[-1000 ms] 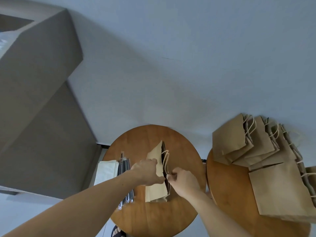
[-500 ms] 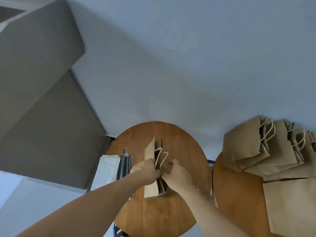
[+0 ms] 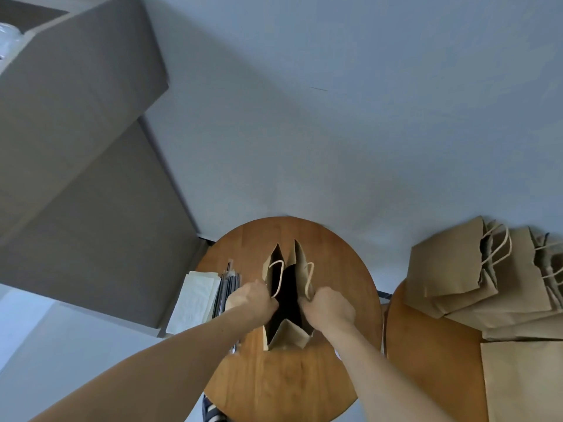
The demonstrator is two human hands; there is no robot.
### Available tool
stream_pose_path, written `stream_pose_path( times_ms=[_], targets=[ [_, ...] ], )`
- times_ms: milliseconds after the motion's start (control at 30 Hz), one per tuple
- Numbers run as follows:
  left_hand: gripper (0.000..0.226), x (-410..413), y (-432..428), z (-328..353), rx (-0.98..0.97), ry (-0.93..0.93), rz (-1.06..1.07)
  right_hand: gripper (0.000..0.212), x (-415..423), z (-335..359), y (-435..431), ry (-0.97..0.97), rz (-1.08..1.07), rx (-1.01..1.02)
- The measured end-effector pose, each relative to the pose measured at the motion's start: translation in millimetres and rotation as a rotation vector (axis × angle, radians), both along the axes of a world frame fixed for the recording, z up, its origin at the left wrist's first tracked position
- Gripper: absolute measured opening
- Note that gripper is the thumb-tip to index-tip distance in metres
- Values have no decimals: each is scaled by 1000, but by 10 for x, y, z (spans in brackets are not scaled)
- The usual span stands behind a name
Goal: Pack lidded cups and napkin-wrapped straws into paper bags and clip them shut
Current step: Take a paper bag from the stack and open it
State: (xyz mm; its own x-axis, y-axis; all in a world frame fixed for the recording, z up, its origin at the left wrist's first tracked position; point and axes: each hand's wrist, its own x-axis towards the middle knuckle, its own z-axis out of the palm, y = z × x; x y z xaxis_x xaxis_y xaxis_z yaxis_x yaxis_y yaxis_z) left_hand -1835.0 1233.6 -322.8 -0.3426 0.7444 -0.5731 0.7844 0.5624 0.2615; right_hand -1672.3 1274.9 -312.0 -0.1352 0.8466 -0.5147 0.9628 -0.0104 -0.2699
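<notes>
We see a brown paper bag [image 3: 289, 335] standing upright near the middle of a round wooden table [image 3: 274, 388], its mouth spread wide and its inside dark. Our left hand [image 3: 253, 300] grips the bag's left rim and our right hand [image 3: 327, 307] grips the right rim, each beside a twine handle [image 3: 310, 278]. At the table's left edge we find a stack of white napkins [image 3: 195, 300], with dark straws [image 3: 228, 287] just beside it on the bag's side. On a second wooden table [image 3: 426, 360] to the right we see a pile of flat paper bags [image 3: 447, 263] overlapping one another.
</notes>
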Motion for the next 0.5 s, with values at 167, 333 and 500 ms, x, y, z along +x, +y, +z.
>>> stream_pose_path(
  times_ms=[167,333,500],
  targets=[
    [24,-209,8,47,9,109,-71,21,189,55,109,-122,-49,105],
    [20,-510,-4,86,25,107,53,17,496,82,79,-141,-148,130],
    [21,-297,22,5,38,-90,-10,17,269,40,-88,18,-96,-28]
  ],
)
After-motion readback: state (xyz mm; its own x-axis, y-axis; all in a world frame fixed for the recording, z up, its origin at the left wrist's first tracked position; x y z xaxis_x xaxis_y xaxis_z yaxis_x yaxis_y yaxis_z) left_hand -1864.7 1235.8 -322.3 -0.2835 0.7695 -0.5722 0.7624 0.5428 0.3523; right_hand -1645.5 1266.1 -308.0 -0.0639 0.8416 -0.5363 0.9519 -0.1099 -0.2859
